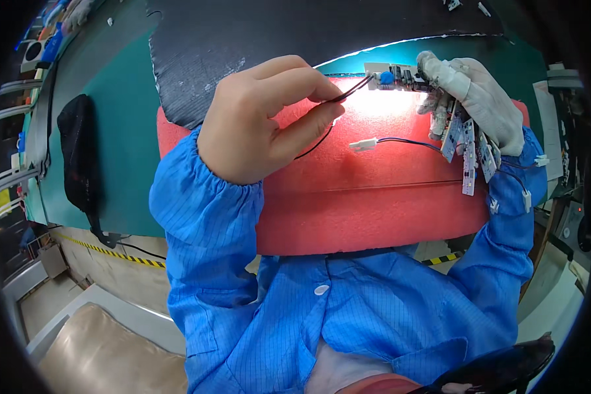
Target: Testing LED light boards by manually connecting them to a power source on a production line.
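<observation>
My bare left hand point(269, 115) pinches a pair of dark wires point(353, 90) between thumb and fingertips. These wires run to the left end of a small circuit board point(400, 77) that carries a round blue component point(387, 78). My right hand point(476, 92), in a soiled white glove, grips that board's right end. Several narrow white circuit boards point(469, 157) fan downward from the same hand, with wires trailing. One lead ends in a white connector point(364, 144) above the red foam pad point(368, 220). The gloved fingers partly hide how the boards are held.
Beneath my hands, the red pad rests at the edge of a green table point(125, 164). A black ridged sheet point(256, 39) with ragged edges lies beyond it. At left is a dark cloth-like object point(80, 154). A tan cushioned seat point(108, 351) stands lower left.
</observation>
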Demonstrator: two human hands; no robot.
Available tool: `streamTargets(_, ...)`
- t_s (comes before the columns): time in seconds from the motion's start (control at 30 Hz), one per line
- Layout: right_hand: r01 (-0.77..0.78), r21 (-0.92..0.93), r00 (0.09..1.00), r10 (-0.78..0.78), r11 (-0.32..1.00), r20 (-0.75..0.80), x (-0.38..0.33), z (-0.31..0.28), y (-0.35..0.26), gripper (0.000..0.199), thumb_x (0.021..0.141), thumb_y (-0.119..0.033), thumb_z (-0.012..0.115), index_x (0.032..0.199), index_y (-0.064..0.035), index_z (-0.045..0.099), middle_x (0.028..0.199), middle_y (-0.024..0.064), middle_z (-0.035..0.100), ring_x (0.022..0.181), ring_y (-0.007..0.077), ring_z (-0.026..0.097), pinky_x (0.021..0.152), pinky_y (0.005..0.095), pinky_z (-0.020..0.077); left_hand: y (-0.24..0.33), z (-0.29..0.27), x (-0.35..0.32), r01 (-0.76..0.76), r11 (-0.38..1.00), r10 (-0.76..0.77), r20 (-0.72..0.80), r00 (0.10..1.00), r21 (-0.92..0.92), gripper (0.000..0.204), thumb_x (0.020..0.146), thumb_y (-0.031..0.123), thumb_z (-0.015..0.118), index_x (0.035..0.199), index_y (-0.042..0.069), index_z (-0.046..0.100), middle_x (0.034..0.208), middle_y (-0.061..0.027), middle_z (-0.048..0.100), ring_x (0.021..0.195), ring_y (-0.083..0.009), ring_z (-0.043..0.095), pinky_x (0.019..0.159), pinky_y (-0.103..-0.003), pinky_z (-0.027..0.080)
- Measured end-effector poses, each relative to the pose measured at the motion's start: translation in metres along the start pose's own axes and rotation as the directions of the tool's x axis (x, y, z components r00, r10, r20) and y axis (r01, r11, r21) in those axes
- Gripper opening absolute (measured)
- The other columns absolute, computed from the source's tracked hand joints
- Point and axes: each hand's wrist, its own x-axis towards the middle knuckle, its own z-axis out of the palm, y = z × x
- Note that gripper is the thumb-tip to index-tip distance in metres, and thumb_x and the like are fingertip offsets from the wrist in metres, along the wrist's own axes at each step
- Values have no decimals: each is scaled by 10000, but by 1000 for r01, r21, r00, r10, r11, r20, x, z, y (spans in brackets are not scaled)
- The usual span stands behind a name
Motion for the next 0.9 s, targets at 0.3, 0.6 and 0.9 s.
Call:
streamTargets(0.3,55,95,997,-50,994,-51,2,4,9,490,865,-459,542,723,8,582,579,87,588,434,99,553,395,201,441,4,0,1,3,999,-2,-10,1000,41,127,715,61,714,815,20,647,745,-101,608,655,-255,615,578,-307,489)
streamTargets(0.6,148,2,988,-147,989,-42,14,-13,30,524,861,-482,536,843,39,594,590,63,572,428,111,525,461,227,448,9,5,1,24,995,-16,-85,996,92,142,696,32,722,828,19,672,710,-81,599,652,-169,599,565,-253,451)
streamTargets(0.9,361,453,932,-325,815,-159,25,4,35,405,966,-315,416,1145,27,540,694,18,555,429,29,485,375,127,411,-31,-24,4,-9,769,-484,-592,645,-640,122,822,111,624,868,9,673,670,-56,629,548,-111,554,490,-229,398)
